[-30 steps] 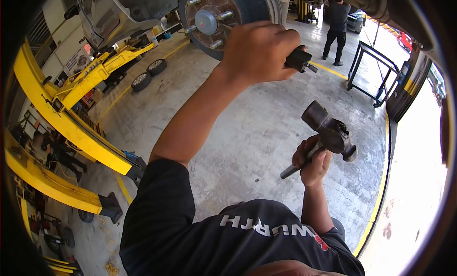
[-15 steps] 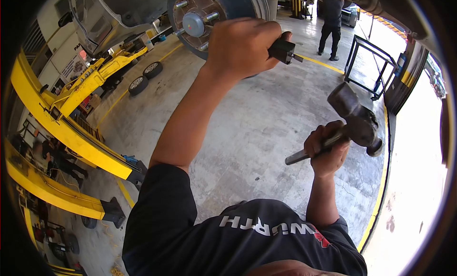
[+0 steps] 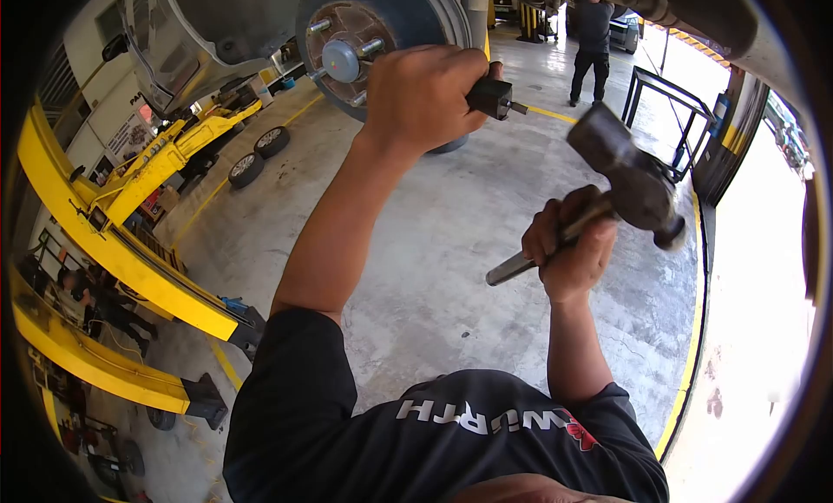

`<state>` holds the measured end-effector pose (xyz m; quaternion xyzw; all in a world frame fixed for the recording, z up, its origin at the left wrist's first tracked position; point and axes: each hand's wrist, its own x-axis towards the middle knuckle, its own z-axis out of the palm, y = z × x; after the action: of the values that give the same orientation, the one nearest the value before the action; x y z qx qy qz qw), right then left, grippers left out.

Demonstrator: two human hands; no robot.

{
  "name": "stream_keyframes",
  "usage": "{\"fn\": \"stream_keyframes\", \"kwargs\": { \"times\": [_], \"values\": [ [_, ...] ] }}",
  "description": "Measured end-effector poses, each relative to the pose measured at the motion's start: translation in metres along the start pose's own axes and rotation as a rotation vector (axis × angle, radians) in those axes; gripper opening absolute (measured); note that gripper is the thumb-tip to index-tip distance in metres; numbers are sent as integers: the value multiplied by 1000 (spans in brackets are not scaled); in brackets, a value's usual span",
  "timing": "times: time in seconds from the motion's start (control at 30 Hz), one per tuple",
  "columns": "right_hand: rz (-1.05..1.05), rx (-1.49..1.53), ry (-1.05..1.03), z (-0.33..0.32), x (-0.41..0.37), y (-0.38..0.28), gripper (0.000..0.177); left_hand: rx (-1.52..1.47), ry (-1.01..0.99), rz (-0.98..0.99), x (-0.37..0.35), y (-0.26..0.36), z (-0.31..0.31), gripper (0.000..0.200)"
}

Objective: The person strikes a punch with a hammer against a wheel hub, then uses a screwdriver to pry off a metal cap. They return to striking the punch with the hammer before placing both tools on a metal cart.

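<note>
My left hand [image 3: 425,100] is raised beside the wheel hub [image 3: 341,61], its fingers closed round a black block-shaped tool [image 3: 490,97]. A short metal pin sticks out of the tool's right end; the rest is hidden in the hand. Behind the hand is the brake drum [image 3: 416,17], and several studs stand out around the hub. To the right, my right hand [image 3: 573,247] grips a ball-peen hammer [image 3: 638,186] near its head. The metal handle points down to the left. A gap separates the hammer head from the black tool.
Yellow lift arms [image 3: 130,251] stand at the left, with two wheels [image 3: 246,170] on the floor beyond. A person [image 3: 593,52] stands at the back, near a black metal frame [image 3: 668,113]. Another person [image 3: 104,303] is at far left. The car's underside [image 3: 694,9] hangs above right.
The hammer in my right hand has moved left and slightly up, closer to the black tool. My left hand with the tool has shifted slightly left in view.
</note>
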<state>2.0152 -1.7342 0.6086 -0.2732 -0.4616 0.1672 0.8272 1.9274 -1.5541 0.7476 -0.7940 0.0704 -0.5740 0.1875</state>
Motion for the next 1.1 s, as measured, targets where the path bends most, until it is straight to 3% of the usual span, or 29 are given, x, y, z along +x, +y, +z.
{"fn": "stream_keyframes", "kwargs": {
  "times": [0.07,0.17,0.23,0.3,0.33,0.37,0.4,0.43,0.5,0.53,0.6,0.7,0.77,0.83,0.87,0.9,0.93,1.0,1.1],
  "values": [
    [91,-132,-33,-3,5,-9,61,43,-3,-7,0,2,1,30],
    [58,-182,76,-5,1,-12,58,36,18,11,3,2,-4,28],
    [33,-77,17,-17,-15,-3,54,18,12,-12,5,9,-7,26],
    [184,-284,16,-39,-44,7,48,141,-59,-57,0,17,-12,24],
    [338,-423,2,-46,-55,-8,47,112,-8,-62,-4,19,-12,25],
    [354,-555,-26,-65,-72,5,49,123,-8,-66,-11,26,-14,28],
    [409,-567,-55,-82,-91,5,53,34,10,81,-16,37,-14,27],
    [602,-565,-58,-107,-115,19,54,-109,-48,116,-28,44,-11,25],
    [1083,-627,-58,-165,-178,61,52,-470,-226,146,-44,97,0,26],
    [1042,-886,-198,-206,-228,121,33,-590,-324,61,-56,114,10,27],
    [1422,-1199,-239,-224,-293,119,24,-691,-525,-117,-102,146,44,30],
    [1721,-1110,91,-268,-423,109,27,-684,-941,-488,-209,188,98,36],
    [1849,-1050,181,-280,-481,88,29,-704,-1207,-819,-310,223,117,38],
    [1923,-1014,225,-307,-523,75,32,-630,-1565,-929,-413,259,111,38],
    [1946,-992,208,-324,-544,75,33,-551,-1825,-863,-445,277,100,36],
    [1966,-971,185,-341,-567,79,35,-482,-2005,-638,-476,289,83,35],
    [1968,-931,336,-358,-589,87,38,-412,-2160,-407,-499,302,69,37],
    [2102,-783,398,-403,-632,113,39,-276,-2487,-426,-502,331,49,38],
    [2239,-687,400,-450,-690,175,40,-226,-2599,-537,-509,372,35,36]
  ]
}}
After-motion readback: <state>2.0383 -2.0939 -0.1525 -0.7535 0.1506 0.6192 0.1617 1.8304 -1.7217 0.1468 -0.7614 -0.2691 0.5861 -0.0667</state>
